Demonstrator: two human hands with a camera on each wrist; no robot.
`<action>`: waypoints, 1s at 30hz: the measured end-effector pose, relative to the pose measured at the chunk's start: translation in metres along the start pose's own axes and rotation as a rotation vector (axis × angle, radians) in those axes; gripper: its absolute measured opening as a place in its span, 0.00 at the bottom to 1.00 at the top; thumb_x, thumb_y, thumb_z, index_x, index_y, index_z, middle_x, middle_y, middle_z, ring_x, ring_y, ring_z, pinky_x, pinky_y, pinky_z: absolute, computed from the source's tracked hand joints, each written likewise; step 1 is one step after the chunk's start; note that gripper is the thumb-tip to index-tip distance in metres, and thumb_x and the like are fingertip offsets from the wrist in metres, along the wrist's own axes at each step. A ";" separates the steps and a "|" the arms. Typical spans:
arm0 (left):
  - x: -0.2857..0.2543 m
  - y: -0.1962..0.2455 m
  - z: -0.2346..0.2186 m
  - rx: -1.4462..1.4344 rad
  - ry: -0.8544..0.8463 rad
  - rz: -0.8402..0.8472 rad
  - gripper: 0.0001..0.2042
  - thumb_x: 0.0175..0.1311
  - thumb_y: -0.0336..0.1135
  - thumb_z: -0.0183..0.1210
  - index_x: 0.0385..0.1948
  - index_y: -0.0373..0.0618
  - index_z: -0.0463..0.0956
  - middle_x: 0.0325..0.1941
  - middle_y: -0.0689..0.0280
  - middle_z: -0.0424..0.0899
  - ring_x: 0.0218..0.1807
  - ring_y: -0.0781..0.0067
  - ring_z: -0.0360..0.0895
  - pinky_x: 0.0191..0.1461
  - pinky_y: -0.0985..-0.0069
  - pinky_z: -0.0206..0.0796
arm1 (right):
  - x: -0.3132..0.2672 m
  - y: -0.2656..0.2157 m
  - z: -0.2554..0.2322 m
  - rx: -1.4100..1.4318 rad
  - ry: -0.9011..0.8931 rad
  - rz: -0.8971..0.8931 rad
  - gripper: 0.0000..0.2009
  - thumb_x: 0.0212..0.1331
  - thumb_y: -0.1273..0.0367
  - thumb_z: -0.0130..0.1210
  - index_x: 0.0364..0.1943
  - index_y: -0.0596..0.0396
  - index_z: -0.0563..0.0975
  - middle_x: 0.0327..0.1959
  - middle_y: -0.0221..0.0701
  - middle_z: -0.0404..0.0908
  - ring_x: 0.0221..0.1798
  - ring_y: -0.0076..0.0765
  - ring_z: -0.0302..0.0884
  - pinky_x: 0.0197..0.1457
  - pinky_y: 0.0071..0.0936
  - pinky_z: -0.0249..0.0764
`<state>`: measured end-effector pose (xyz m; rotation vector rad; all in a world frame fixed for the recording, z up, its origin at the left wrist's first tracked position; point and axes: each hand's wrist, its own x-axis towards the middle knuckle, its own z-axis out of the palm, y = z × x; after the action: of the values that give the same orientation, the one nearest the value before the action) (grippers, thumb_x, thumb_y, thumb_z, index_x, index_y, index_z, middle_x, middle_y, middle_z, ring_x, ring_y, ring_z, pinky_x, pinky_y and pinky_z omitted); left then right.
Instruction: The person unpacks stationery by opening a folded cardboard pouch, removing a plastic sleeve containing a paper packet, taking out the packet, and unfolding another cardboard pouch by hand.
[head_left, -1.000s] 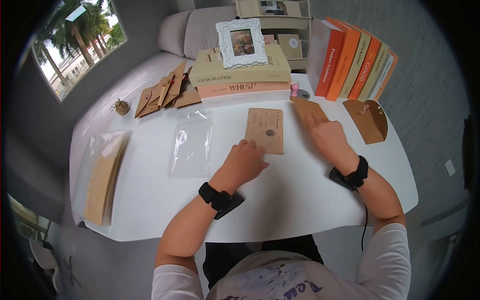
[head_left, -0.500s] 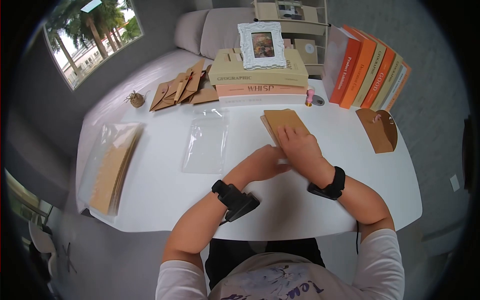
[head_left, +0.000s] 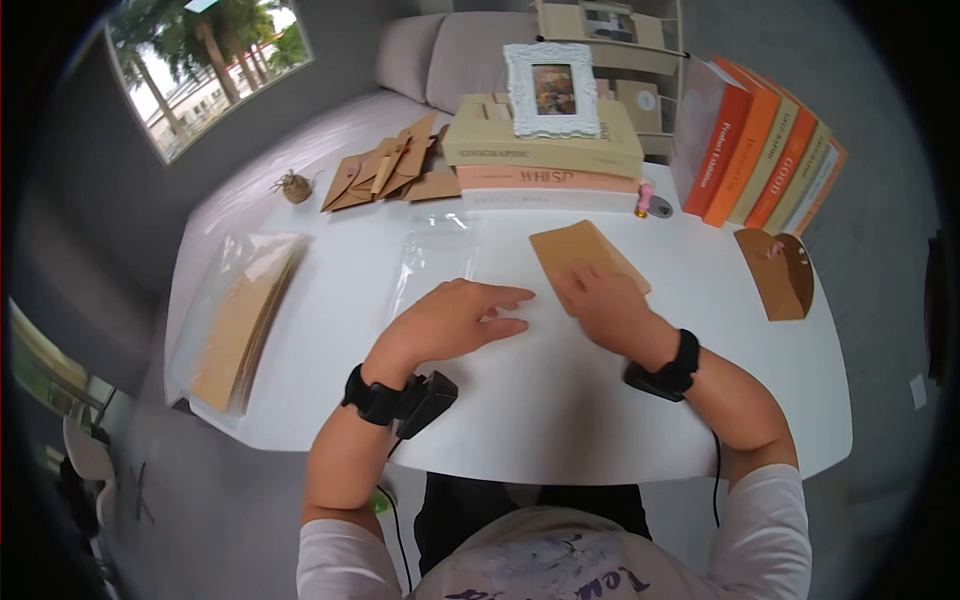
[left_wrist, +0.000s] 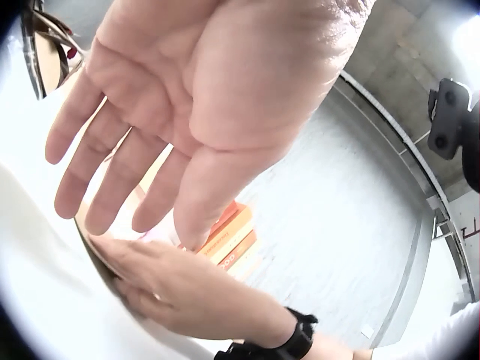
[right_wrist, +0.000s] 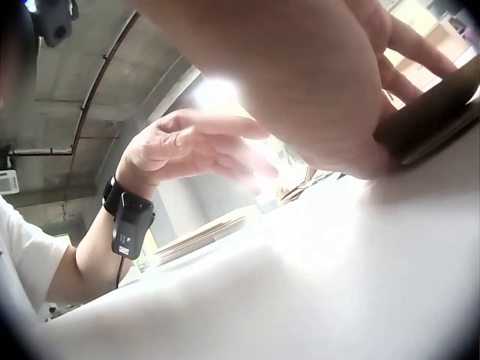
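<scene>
Since half a second ago: left hand (head_left: 452, 318) lifted off the brown card stack (head_left: 585, 258) and drawn back toward the clear plastic sleeve (head_left: 432, 262); right hand (head_left: 608, 303) kept down on the stack's near end. Stack itself now square, one kraft envelope face showing on top where a second card edge peeked out before.

Left grip spread apart, fingers straight, palm plainly empty in the left wrist view, hovering just above the white surface (head_left: 560, 400). Right grip pressing flat on the near corner of the stack; fingers seem nearly straight, not curled round it, though the right wrist view blurs the contact.

Stack lying flat on the surface, centre-right, between the sleeve and the round-flapped envelope (head_left: 778, 272), well short of the stacked books (head_left: 545, 160).

Long axis running diagonally, from the near right under the palm up and away to the far left corner, pointing roughly at the books.

Likely handling: light, thin, stiff enough to slide as one piece, yet layers prone to skid over each other on the smooth top. Best taken by pinching a long edge, thumb under, or by the free far end
</scene>
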<state>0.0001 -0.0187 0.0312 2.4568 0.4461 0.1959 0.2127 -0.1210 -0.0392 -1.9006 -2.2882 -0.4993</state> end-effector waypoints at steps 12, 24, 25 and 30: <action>0.006 -0.184 -0.115 0.515 0.465 -0.486 0.16 0.48 0.40 0.60 0.37 0.43 0.75 0.37 0.54 0.80 0.42 0.55 0.76 0.46 0.67 0.67 | -0.009 0.023 -0.040 0.290 -0.372 0.232 0.32 0.48 0.52 0.55 0.58 0.49 0.63 0.59 0.40 0.59 0.60 0.47 0.57 0.56 0.42 0.61; 0.066 -0.252 -0.138 0.665 0.521 -0.673 0.19 0.50 0.24 0.47 0.47 0.44 0.69 0.43 0.50 0.77 0.47 0.51 0.74 0.47 0.63 0.66 | -0.006 0.024 -0.034 0.206 -0.231 0.264 0.27 0.49 0.55 0.56 0.51 0.52 0.67 0.51 0.37 0.65 0.51 0.43 0.64 0.48 0.37 0.64; 0.071 -0.254 -0.139 0.662 0.517 -0.671 0.19 0.50 0.24 0.47 0.47 0.44 0.69 0.43 0.50 0.77 0.47 0.51 0.74 0.47 0.63 0.66 | -0.006 0.025 -0.035 0.205 -0.235 0.267 0.27 0.49 0.55 0.56 0.51 0.52 0.67 0.51 0.37 0.65 0.51 0.43 0.64 0.48 0.37 0.64; 0.087 -0.234 -0.132 0.284 0.577 -0.335 0.18 0.52 0.36 0.55 0.47 0.48 0.70 0.41 0.53 0.79 0.45 0.52 0.75 0.48 0.66 0.66 | -0.004 0.022 -0.035 0.201 -0.226 0.274 0.26 0.48 0.56 0.58 0.50 0.53 0.68 0.49 0.38 0.65 0.50 0.43 0.64 0.48 0.35 0.64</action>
<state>-0.0145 0.2613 -0.0034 2.5185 1.1916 0.7485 0.2313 -0.1331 -0.0039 -2.2115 -2.0543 -0.0213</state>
